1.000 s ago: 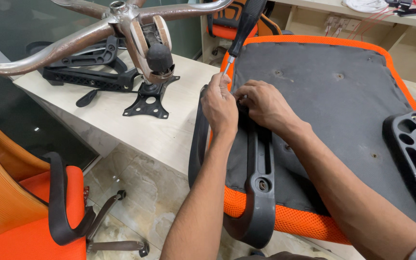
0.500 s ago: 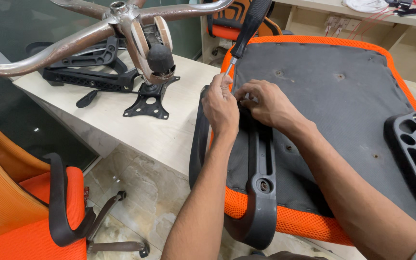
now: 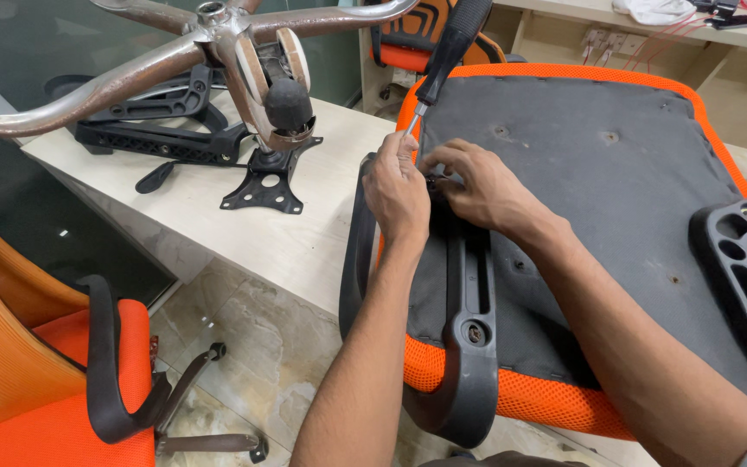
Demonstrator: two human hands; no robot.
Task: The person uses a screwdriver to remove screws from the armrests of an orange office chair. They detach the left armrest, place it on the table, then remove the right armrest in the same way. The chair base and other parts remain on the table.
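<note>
While the left hand (image 3: 397,192) grips the screwdriver (image 3: 445,59), the right hand (image 3: 470,183) pinches a small screw at the black armrest (image 3: 470,294) on the upturned orange seat (image 3: 590,173). Fixing the armrest looks underway; the tip must meet the screw.

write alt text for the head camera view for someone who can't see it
Two bare hands work at the top of a black armrest on an upturned orange chair seat: the left hand grips a black-handled screwdriver, the right hand pinches at the bracket beside it. A metal chair base and black parts lie on the pale table to the left.
</note>
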